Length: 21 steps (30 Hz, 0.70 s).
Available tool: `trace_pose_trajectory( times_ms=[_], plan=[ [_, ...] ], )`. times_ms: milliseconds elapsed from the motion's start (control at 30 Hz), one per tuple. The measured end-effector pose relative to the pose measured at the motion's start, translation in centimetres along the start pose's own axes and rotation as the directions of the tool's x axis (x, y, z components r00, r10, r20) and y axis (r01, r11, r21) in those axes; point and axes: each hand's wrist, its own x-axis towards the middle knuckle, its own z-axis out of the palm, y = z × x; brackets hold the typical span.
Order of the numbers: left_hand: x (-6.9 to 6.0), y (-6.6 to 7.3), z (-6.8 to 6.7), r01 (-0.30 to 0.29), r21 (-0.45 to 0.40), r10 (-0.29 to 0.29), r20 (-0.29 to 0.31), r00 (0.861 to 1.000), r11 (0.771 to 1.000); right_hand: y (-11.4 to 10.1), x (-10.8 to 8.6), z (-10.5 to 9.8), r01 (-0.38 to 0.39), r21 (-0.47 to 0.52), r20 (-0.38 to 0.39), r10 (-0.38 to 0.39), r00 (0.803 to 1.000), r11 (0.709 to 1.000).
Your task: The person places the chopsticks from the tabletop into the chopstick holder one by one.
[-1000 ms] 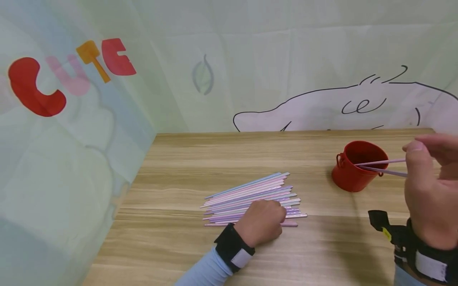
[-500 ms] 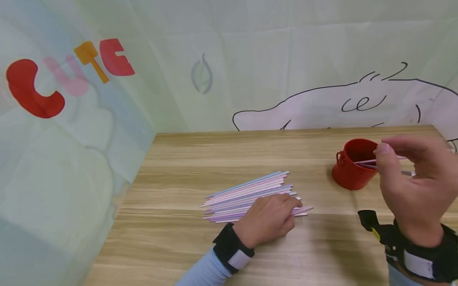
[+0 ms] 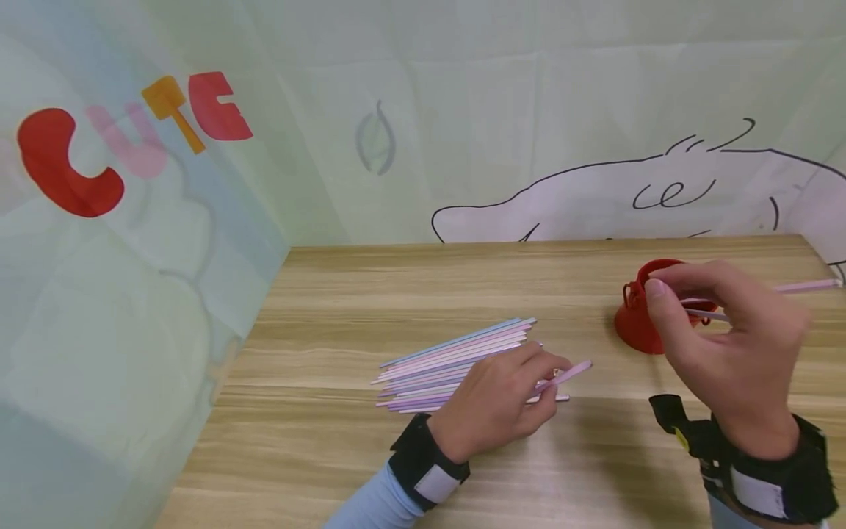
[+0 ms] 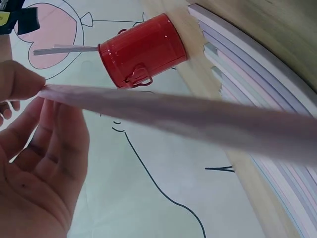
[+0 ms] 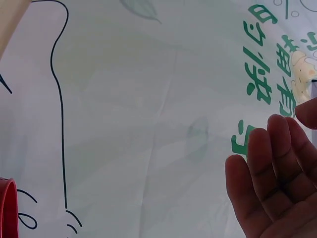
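Observation:
My left hand [image 3: 496,400] pinches a pink stick [image 3: 573,372] over the pile of pastel sticks [image 3: 449,361]; in the left wrist view, thumb and fingers of the left hand [image 4: 44,158] meet on the near end of the stick [image 4: 173,116]. Farther right, my right hand [image 3: 734,353] hovers in front of the red bucket [image 3: 637,327], covering part of it, thumb and forefinger curved apart. Nothing shows between the fingers of the right hand [image 5: 277,183] in the right wrist view. Two sticks [image 4: 67,49] stick out of the bucket [image 4: 143,49].
The wooden table [image 3: 396,286] runs back to a printed cloth [image 3: 317,147] with coloured letters at the left and a line drawing at the right. The right wrist view shows mostly this cloth and the bucket's edge [image 5: 7,210] at lower left.
From the front of the pile, my left hand has picked up a pink stick, raising its right end. My right hand has moved left, from beside the bucket to in front of it.

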Motion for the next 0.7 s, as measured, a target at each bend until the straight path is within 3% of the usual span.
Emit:
trace_pose_trajectory(
  times_ms=[233, 467, 700],
  plan=[
    [0.2, 0.3, -0.4, 0.008, -0.093, -0.014, -0.063, 0.998, 0.996, 0.1, 0.0, -0.1, 0.01, -0.011, 0.065, -0.009, 0.998, 1.0],
    [0.4, 0.5, -0.7, -0.055, -0.07, 0.04, -0.189, 0.981, 0.996, 0.3, -0.2, 0.0, 0.046, -0.002, 0.131, -0.045, 0.99, 0.999],
    [0.6, 0.7, -1.1, -0.093, -0.124, 0.053, -0.29, 0.955, 0.988, 0.6, -0.4, 0.5, 0.12, 0.051, 0.275, -0.129, 0.953, 0.992]
  ],
)
